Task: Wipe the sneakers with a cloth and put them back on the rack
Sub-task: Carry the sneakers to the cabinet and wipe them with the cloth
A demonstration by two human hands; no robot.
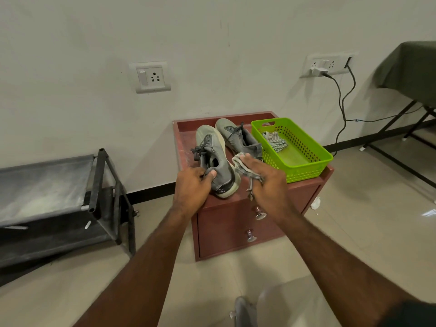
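Rack (70, 185) stands well off to our left on the floor, apart from the cabinet (259, 208) where both sneakers sit. We see the near sneaker (215, 159) lying with its long axis running away from us, heel toward us, toe toward the wall. Our left hand (191, 190) grips its heel collar; our right hand (269, 182), just beside its right flank, clutches the cloth (240, 161), so the wipe likely runs along that side.
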